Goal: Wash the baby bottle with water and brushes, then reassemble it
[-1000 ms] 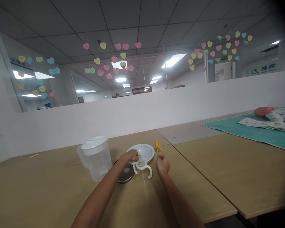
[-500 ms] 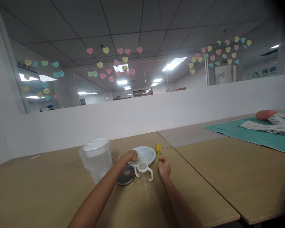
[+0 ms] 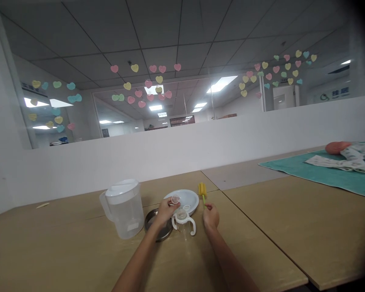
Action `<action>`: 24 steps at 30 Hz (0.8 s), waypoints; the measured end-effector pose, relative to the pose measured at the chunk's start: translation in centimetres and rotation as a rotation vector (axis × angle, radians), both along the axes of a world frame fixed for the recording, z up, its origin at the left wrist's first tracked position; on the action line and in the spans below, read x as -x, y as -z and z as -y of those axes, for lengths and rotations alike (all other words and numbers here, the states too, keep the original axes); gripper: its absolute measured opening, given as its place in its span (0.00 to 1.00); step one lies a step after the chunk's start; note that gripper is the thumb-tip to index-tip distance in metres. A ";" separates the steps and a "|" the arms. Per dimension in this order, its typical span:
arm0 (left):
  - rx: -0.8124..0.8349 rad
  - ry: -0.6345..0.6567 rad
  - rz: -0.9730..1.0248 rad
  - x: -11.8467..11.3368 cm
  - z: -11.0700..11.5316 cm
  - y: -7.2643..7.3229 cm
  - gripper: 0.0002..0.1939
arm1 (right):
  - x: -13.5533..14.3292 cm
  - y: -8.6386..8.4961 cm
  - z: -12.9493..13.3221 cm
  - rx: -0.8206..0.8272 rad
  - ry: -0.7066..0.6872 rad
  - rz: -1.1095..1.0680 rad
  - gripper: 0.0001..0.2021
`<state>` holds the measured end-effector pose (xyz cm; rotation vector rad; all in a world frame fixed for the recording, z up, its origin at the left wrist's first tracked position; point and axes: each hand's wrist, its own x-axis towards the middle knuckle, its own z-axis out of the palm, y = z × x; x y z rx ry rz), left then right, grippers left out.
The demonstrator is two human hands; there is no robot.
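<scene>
My left hand (image 3: 167, 210) is closed on a small clear round cap (image 3: 175, 199), held over the near left side of a white bowl (image 3: 192, 199). A whitish ring (image 3: 187, 207) lies inside the bowl. My right hand (image 3: 211, 217) grips the green handle of a bottle brush (image 3: 202, 190), its yellow sponge head pointing up and away, just right of the bowl. Between my hands stands a clear baby bottle (image 3: 184, 228) with two white side handles and an uncovered mouth. Partly behind my left wrist sits a round metal dish (image 3: 166, 233).
A clear lidded pitcher (image 3: 128, 211) stands to the left. Farther right, a teal cloth (image 3: 287, 166) carries patterned fabric (image 3: 334, 163) and a coral-coloured rounded object (image 3: 337, 147). A seam crosses the wooden table (image 3: 261, 211), and a white wall (image 3: 176, 156) rises behind.
My left hand has come up out of the bowl and back toward me, now showing the clear cap. My right hand keeps the brush in nearly the same place.
</scene>
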<state>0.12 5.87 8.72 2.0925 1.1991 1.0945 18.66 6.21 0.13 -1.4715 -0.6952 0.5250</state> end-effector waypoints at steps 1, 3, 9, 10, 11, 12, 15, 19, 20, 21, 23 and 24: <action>-0.035 -0.019 0.033 -0.2 0.2 0.5 0.21 | 0.0 -0.1 0.0 -0.021 0.003 -0.020 0.16; -0.118 -0.071 0.080 -0.6 0.4 1.3 0.20 | -0.1 -0.5 0.2 -0.072 0.003 -0.061 0.17; -0.310 -0.302 0.081 -0.5 1.2 2.5 0.22 | 0.3 -2.2 0.7 -0.265 -0.084 -0.137 0.16; -0.341 -0.340 0.056 -0.3 1.4 2.8 0.21 | 0.6 -2.4 0.9 -0.304 -0.123 -0.140 0.17; -0.377 -0.377 0.017 0.0 1.6 3.0 0.21 | 0.8 -2.7 1.1 -0.344 -0.167 -0.136 0.18; -0.417 -0.409 -0.030 0.3 1.8 3.3 0.19 | 1.1 -2.9 1.3 -0.382 -0.212 -0.121 0.19; -0.502 -0.460 -0.121 0.9 2.0 3.7 0.16 | 1.8 -3.2 2.3 -0.492 -0.305 0.100 0.20; -0.496 -0.447 -0.035 1.2 1.9 3.8 0.14 | 2.2 -3.1 3.3 -0.520 -0.208 0.615 0.19; -0.490 -0.447 -0.011 1.2 1.9 3.8 0.15 | 2.2 -3.0 3.4 -0.497 -0.156 0.699 0.20; -0.485 -0.455 0.014 1.3 1.8 3.7 0.15 | 2.1 -3.0 3.5 -0.458 -0.103 0.752 0.20; -0.472 -0.479 0.073 1.4 1.8 3.7 0.18 | 2.0 -2.8 3.4 -0.356 0.002 0.781 0.21; -0.457 -0.492 0.108 1.4 1.8 3.6 0.19 | 1.9 -2.8 3.3 -0.315 0.038 0.772 0.20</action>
